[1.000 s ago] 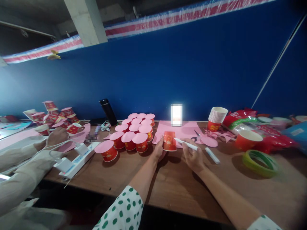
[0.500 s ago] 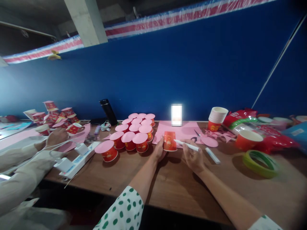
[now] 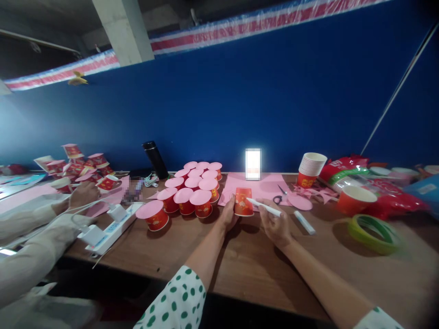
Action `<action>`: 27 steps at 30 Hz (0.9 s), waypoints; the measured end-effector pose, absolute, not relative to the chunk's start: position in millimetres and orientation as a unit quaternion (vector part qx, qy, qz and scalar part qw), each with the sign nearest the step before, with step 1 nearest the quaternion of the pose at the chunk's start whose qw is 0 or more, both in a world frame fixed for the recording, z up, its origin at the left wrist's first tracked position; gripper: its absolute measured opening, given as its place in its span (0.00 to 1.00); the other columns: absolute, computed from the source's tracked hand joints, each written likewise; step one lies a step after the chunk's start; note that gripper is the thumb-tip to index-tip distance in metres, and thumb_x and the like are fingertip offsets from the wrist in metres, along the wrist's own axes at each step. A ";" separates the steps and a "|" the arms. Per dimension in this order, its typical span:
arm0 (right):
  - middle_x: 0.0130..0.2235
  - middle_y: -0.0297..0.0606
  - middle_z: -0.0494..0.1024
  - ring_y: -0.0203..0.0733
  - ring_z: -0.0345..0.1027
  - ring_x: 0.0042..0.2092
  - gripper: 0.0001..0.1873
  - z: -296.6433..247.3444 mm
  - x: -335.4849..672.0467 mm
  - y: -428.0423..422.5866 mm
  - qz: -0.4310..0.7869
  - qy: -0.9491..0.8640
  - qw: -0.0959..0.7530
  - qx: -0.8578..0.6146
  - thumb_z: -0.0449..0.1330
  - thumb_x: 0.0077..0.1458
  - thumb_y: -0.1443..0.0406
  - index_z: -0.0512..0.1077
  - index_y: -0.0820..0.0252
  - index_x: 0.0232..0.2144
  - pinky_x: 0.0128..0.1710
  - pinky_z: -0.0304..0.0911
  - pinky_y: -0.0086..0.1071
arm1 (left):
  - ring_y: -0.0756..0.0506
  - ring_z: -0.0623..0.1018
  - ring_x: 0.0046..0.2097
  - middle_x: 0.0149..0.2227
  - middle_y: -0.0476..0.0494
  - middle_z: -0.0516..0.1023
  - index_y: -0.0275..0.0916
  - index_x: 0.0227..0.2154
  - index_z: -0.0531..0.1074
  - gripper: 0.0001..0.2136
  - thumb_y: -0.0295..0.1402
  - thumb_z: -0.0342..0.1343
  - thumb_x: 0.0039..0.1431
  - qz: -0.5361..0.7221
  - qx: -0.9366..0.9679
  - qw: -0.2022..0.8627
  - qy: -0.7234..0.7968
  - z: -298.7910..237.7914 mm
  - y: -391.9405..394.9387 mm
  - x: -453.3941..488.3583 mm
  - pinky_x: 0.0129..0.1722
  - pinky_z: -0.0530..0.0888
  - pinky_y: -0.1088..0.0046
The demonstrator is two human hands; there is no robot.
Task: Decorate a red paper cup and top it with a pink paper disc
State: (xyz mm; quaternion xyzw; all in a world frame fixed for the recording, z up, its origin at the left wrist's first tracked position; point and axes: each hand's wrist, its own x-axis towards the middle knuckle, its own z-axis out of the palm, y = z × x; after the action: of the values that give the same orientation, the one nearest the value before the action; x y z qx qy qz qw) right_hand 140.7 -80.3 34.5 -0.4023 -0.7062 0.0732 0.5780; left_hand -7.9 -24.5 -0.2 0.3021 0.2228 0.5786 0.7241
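My left hand (image 3: 229, 214) grips a red paper cup (image 3: 243, 208) by its left side, the cup turned mouth down just above the table. Between the fingers of my right hand (image 3: 276, 224) is a white marker pen (image 3: 269, 209), its tip at the cup's printed side. Whether the tip touches the cup I cannot tell. The pen's cap (image 3: 303, 223), or a similar white stick, lies to the right of my right hand. Behind the cup lie a pink paper sheet (image 3: 267, 183), scissors (image 3: 278, 198) and a pink paper disc (image 3: 300, 201).
Several upturned red cups topped with pink discs (image 3: 183, 195) stand on the left. A power strip (image 3: 115, 230), a black flask (image 3: 155, 160) and a co-worker's hand (image 3: 83, 195) are beyond. To the right are stacked cups (image 3: 310, 169), a cup (image 3: 356, 199) and green tape (image 3: 372, 234).
The pen tip has shifted slightly left and up, farther over the cup's side. The cup has moved a touch to the right in my left hand.
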 end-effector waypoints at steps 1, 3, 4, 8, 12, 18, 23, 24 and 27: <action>0.36 0.42 0.78 0.42 0.74 0.38 0.12 34.5 140.7 -80.2 0.073 -0.707 0.576 -0.403 0.51 0.60 0.64 0.74 0.59 0.38 0.39 0.70 0.34 | 0.40 0.76 0.48 0.40 0.34 0.79 0.30 0.40 0.74 0.18 0.40 0.45 0.63 0.579 0.301 0.724 0.224 -0.2 -24.5 -8.0 0.55 0.67 0.60; 0.36 0.42 0.79 0.43 0.74 0.38 0.11 34.2 140.9 -79.7 0.069 -0.710 0.573 -0.403 0.51 0.60 0.64 0.74 0.59 0.38 0.40 0.70 0.34 | 0.40 0.76 0.49 0.41 0.34 0.79 0.30 0.41 0.74 0.18 0.41 0.47 0.62 0.580 0.298 0.724 0.224 0.6 -25.0 -8.1 0.55 0.66 0.61; 0.36 0.42 0.79 0.43 0.74 0.39 0.12 33.8 141.1 -79.4 0.068 -0.711 0.572 -0.403 0.51 0.60 0.64 0.74 0.59 0.38 0.40 0.70 0.35 | 0.40 0.76 0.49 0.41 0.34 0.79 0.30 0.41 0.74 0.18 0.41 0.47 0.62 0.581 0.297 0.725 0.221 1.3 -25.5 -8.0 0.55 0.66 0.61; 0.37 0.43 0.79 0.43 0.74 0.38 0.12 30.9 142.3 -77.1 0.064 -0.700 0.583 -0.407 0.51 0.60 0.63 0.73 0.60 0.39 0.39 0.71 0.35 | 0.39 0.75 0.50 0.42 0.33 0.79 0.29 0.41 0.73 0.18 0.40 0.48 0.62 0.583 0.292 0.727 0.214 4.0 -27.7 -7.0 0.56 0.66 0.60; 0.36 0.43 0.79 0.43 0.74 0.37 0.11 28.8 143.1 -75.3 0.070 -0.689 0.592 -0.413 0.52 0.60 0.63 0.73 0.59 0.39 0.40 0.71 0.35 | 0.39 0.75 0.50 0.41 0.34 0.79 0.30 0.39 0.73 0.17 0.40 0.50 0.61 0.590 0.283 0.722 0.225 5.0 -28.0 -6.2 0.56 0.65 0.60; 0.35 0.43 0.79 0.43 0.75 0.37 0.12 27.0 144.1 -73.4 0.076 -0.690 0.591 -0.412 0.51 0.60 0.62 0.73 0.60 0.39 0.39 0.72 0.36 | 0.40 0.76 0.49 0.41 0.34 0.79 0.29 0.41 0.73 0.17 0.40 0.49 0.61 0.592 0.284 0.718 0.231 2.8 -26.5 -7.0 0.56 0.66 0.61; 0.37 0.44 0.79 0.43 0.75 0.37 0.12 24.0 145.3 -71.4 0.082 -0.684 0.596 -0.412 0.51 0.60 0.62 0.73 0.60 0.39 0.40 0.72 0.37 | 0.41 0.77 0.47 0.40 0.34 0.79 0.28 0.40 0.74 0.18 0.40 0.48 0.62 0.590 0.286 0.719 0.231 0.4 -25.6 -7.4 0.55 0.66 0.63; 0.37 0.44 0.79 0.43 0.75 0.38 0.12 23.7 145.4 -71.3 0.085 -0.682 0.597 -0.412 0.52 0.60 0.62 0.73 0.60 0.39 0.40 0.72 0.37 | 0.41 0.77 0.46 0.40 0.34 0.79 0.28 0.40 0.74 0.18 0.40 0.47 0.62 0.591 0.286 0.718 0.232 0.3 -25.6 -7.4 0.55 0.66 0.63; 0.37 0.45 0.79 0.44 0.75 0.38 0.12 23.9 145.4 -71.8 0.093 -0.679 0.602 -0.410 0.52 0.60 0.62 0.73 0.60 0.39 0.40 0.72 0.37 | 0.42 0.77 0.46 0.40 0.34 0.79 0.28 0.40 0.74 0.18 0.40 0.47 0.62 0.592 0.291 0.715 0.231 0.3 -25.7 -7.8 0.55 0.66 0.63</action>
State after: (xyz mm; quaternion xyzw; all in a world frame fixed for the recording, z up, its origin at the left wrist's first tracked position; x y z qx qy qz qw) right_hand 145.4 -71.8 23.9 -0.4102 -0.6790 0.0933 0.6017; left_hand -7.8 -25.7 0.3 0.2906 0.2313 0.5919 0.7154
